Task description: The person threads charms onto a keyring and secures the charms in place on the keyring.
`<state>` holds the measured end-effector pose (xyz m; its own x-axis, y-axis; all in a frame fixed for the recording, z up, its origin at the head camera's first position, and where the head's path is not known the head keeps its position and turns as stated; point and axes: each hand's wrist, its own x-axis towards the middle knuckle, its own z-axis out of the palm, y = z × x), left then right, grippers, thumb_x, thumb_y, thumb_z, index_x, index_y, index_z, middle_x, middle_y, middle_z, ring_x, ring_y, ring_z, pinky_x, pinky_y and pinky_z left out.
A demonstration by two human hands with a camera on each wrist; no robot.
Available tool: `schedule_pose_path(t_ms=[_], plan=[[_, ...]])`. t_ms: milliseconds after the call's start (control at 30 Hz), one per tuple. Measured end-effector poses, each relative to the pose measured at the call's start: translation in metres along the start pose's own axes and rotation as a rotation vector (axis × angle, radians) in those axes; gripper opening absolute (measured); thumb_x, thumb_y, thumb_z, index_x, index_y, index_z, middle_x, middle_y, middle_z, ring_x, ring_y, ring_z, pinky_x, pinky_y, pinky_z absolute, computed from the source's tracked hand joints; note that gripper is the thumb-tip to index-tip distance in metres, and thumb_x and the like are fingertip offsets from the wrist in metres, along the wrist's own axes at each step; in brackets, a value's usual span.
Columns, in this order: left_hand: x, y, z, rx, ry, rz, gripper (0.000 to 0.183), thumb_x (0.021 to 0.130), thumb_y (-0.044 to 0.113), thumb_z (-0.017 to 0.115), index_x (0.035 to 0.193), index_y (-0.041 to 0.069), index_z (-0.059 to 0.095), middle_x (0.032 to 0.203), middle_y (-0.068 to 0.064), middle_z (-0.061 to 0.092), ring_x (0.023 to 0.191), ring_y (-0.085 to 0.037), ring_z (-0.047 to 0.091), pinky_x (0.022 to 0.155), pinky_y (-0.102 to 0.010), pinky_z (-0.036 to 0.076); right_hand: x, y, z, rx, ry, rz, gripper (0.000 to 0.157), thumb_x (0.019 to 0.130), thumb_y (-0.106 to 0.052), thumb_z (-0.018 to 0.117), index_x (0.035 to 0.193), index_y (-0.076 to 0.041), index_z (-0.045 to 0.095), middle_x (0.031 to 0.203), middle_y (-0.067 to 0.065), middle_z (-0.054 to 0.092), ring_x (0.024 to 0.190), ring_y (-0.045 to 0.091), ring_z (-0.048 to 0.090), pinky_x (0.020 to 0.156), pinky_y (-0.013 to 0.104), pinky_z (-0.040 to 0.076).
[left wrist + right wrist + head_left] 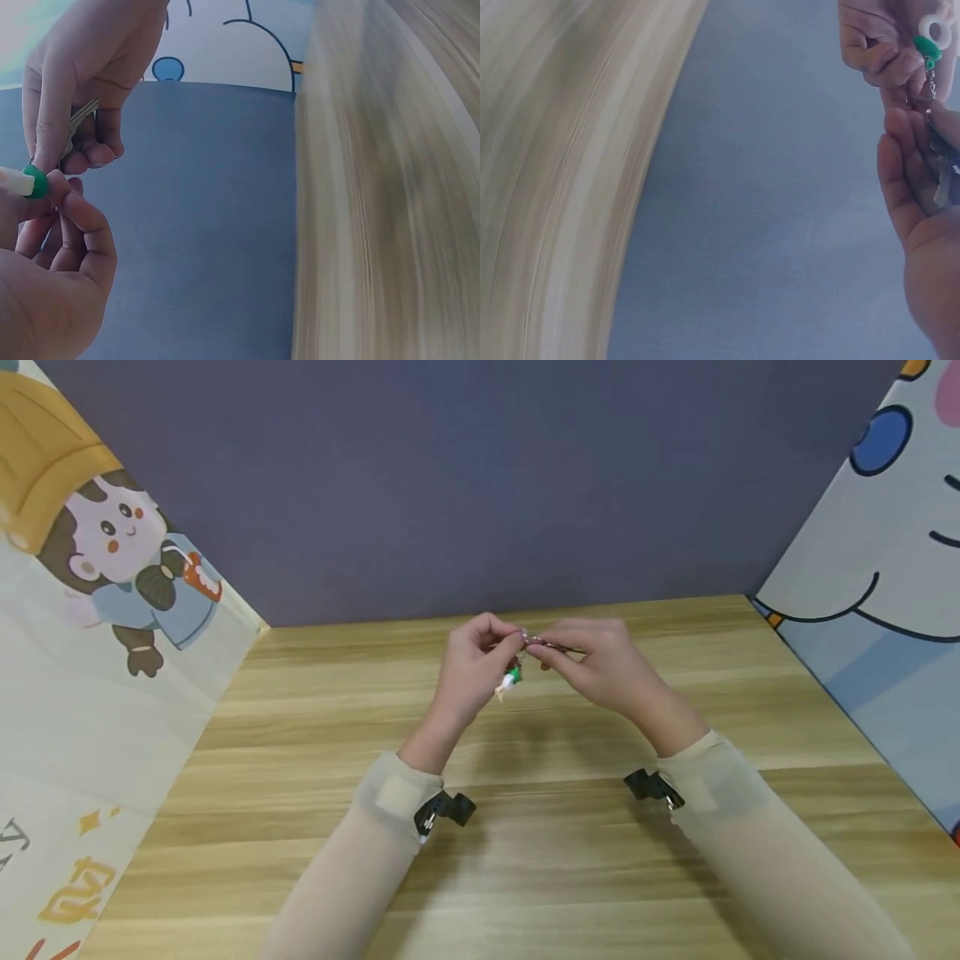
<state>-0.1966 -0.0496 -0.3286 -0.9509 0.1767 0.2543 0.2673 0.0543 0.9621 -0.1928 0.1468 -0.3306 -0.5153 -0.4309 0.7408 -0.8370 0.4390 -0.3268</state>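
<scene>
Both hands meet above the far part of the wooden table, fingertips close together. My left hand (474, 672) pinches the ring end of a keychain between thumb and forefinger. A green and white charm (510, 679) dangles below these fingers; a short metal chain (932, 84) joins it to the ring, in the right wrist view. My right hand (603, 660) grips a key (84, 114) by thumb and fingers, its blade pointing back toward the palm. More of the keys (944, 180) show against the right palm. Fingertips hide most of the ring.
The wood-grain table (300, 777) lies under both forearms. A dark grey-blue panel (480, 485) rises behind its far edge. Printed cartoon sheets stand at the left (112, 693) and right (862, 568). Small black cameras (453, 808) are strapped to both wrists.
</scene>
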Motion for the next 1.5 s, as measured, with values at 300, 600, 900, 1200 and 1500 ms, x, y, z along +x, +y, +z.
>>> schedule_pose_path(t_ms=[300, 600, 900, 1200, 1500], plan=[[-0.001, -0.002, 0.001, -0.042, -0.051, -0.071, 0.009, 0.103, 0.006, 0.066, 0.101, -0.002, 0.068, 0.085, -0.010, 0.071, 0.059, -0.010, 0.060, 0.057, -0.021, 0.054, -0.006, 0.003, 0.004, -0.055, 0.024, -0.131, 0.014, 0.086, 0.005, 0.084, 0.100, 0.003, 0.082, 0.087, 0.011, 0.079, 0.068, 0.015, 0.069, 0.058, 0.026, 0.056], [-0.004, -0.004, -0.002, 0.092, -0.146, -0.072, 0.011, 0.110, 0.017, 0.058, 0.107, 0.008, 0.063, 0.097, -0.008, 0.075, 0.077, -0.011, 0.064, 0.065, -0.025, 0.049, -0.010, 0.005, 0.004, -0.046, 0.016, -0.083, 0.017, 0.088, 0.005, 0.082, 0.103, -0.001, 0.083, 0.092, 0.010, 0.081, 0.069, 0.013, 0.067, 0.059, 0.022, 0.053], [-0.004, -0.009, -0.011, 0.094, -0.341, -0.100, 0.016, 0.111, 0.021, 0.056, 0.121, 0.009, 0.061, 0.067, -0.003, 0.058, 0.066, -0.022, 0.064, 0.067, -0.030, 0.057, -0.011, 0.006, -0.009, -0.077, -0.142, 0.032, 0.017, 0.101, -0.001, 0.069, 0.115, 0.000, 0.078, 0.093, 0.009, 0.075, 0.069, 0.011, 0.051, 0.063, 0.029, 0.047], [-0.001, -0.008, -0.029, 0.402, -0.465, 0.000, 0.025, 0.102, 0.016, 0.072, 0.126, 0.010, 0.069, 0.098, -0.008, 0.074, 0.083, -0.025, 0.070, 0.070, -0.031, 0.058, -0.018, 0.011, -0.031, -0.126, -0.467, 0.121, 0.034, 0.107, -0.014, 0.064, 0.138, 0.001, 0.067, 0.117, 0.010, 0.069, 0.081, 0.011, 0.059, 0.069, 0.031, 0.056], [0.005, -0.012, -0.039, 0.685, -0.447, 0.172, 0.021, 0.098, 0.016, 0.079, 0.116, 0.008, 0.077, 0.110, -0.006, 0.080, 0.097, -0.018, 0.076, 0.083, -0.030, 0.065, -0.022, 0.016, -0.037, -0.144, -0.501, 0.257, 0.034, 0.099, -0.020, 0.077, 0.129, -0.004, 0.073, 0.113, 0.008, 0.077, 0.098, 0.020, 0.075, 0.082, 0.040, 0.065]])
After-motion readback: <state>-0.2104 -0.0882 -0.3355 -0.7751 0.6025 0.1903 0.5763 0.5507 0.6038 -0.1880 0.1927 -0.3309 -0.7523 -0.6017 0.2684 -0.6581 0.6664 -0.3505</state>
